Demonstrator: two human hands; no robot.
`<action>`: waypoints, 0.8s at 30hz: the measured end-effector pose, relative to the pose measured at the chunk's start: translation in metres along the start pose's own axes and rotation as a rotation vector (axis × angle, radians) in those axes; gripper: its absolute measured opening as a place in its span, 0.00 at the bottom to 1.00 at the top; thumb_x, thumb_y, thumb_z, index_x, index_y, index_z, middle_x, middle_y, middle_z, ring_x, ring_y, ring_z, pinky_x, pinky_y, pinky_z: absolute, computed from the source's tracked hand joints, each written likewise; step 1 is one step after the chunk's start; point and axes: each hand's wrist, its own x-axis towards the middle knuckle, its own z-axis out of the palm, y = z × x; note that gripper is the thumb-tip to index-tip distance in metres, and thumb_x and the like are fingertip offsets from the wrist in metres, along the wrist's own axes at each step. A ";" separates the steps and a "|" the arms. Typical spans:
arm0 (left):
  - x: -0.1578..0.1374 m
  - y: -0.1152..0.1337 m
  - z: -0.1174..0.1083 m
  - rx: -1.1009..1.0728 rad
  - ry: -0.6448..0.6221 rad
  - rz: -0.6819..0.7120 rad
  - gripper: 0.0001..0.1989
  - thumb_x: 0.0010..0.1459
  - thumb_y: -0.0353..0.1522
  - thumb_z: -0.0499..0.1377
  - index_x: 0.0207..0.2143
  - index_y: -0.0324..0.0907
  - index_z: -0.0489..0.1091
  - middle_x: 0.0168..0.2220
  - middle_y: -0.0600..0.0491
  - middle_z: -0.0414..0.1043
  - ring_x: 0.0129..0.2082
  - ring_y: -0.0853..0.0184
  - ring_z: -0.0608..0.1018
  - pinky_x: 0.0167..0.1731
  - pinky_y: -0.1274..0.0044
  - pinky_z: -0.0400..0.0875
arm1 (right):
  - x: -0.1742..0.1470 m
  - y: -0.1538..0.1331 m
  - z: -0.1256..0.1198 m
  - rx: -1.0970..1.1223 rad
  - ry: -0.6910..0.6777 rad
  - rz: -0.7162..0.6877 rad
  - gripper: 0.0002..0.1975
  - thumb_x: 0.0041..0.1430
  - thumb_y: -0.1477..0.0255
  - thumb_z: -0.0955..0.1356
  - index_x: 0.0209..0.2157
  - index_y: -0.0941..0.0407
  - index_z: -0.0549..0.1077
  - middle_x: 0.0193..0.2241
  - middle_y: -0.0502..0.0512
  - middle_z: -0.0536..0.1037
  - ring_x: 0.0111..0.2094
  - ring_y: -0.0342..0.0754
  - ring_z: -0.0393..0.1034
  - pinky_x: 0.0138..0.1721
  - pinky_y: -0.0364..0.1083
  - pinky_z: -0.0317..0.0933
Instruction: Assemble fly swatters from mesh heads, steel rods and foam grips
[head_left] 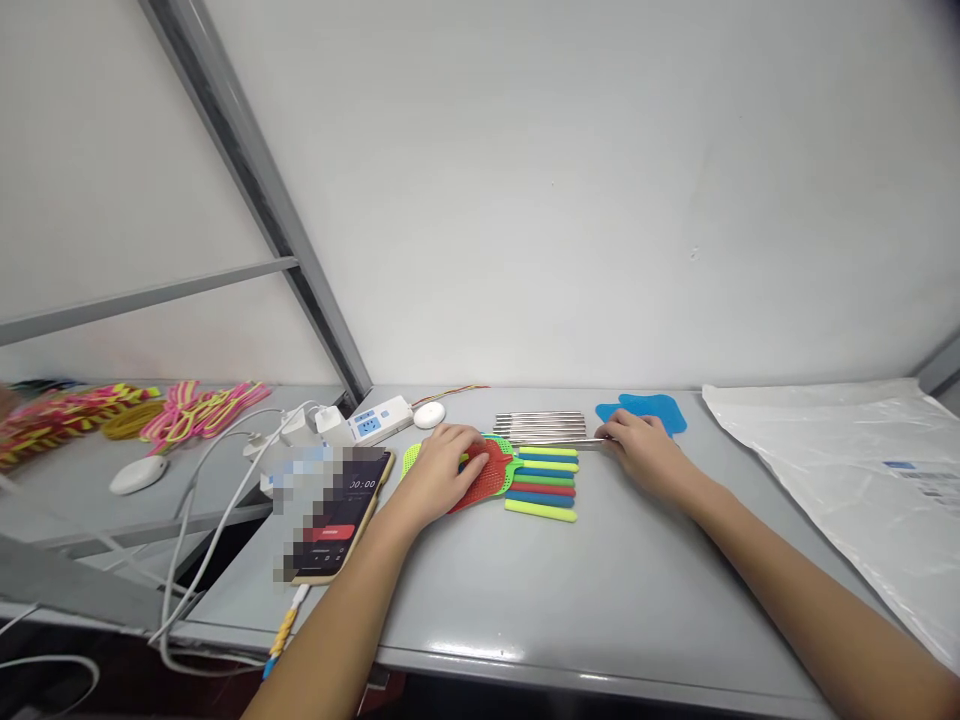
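My left hand (448, 465) is closed on a red fly swatter head (484, 478), which lies over green mesh heads (410, 458). Its thumb rests on the red mesh while the fingers curl over the far side. With its fingertips, my right hand (641, 448) pinches the right end of a thin metal rod (581, 441). Several more silvery rods (540, 420) lie side by side just behind that one. Coloured handle tubes (541, 490) in yellow, blue, green and red are lined up between my hands. Blue swatter heads (656, 408) lie behind my right hand.
On the left are a phone (341, 515) with a timer screen, a power strip (379, 420), white cables (217, 540) and a white round device (429, 415). Pink and yellow cord bundles (199, 410) lie farther left. A white plastic bag (847, 480) covers the table's right side.
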 end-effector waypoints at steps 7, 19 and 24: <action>0.000 0.004 -0.002 -0.060 0.066 -0.002 0.12 0.63 0.38 0.49 0.43 0.44 0.69 0.45 0.49 0.71 0.49 0.59 0.68 0.49 0.65 0.63 | -0.001 0.014 -0.031 0.191 0.122 0.143 0.14 0.66 0.69 0.57 0.39 0.54 0.73 0.40 0.57 0.73 0.38 0.50 0.70 0.41 0.49 0.60; -0.005 0.039 0.012 -0.134 0.220 0.069 0.11 0.64 0.35 0.51 0.46 0.45 0.68 0.42 0.51 0.74 0.42 0.64 0.73 0.43 0.72 0.66 | -0.013 -0.036 -0.056 0.508 0.093 0.046 0.11 0.66 0.68 0.58 0.40 0.52 0.71 0.41 0.55 0.72 0.36 0.48 0.68 0.37 0.48 0.64; -0.005 0.033 0.010 -0.142 0.310 0.079 0.08 0.63 0.34 0.52 0.40 0.44 0.70 0.37 0.53 0.75 0.36 0.67 0.74 0.39 0.74 0.66 | -0.016 -0.048 -0.058 0.591 0.064 -0.008 0.12 0.66 0.67 0.58 0.40 0.52 0.71 0.39 0.56 0.72 0.38 0.48 0.67 0.37 0.47 0.64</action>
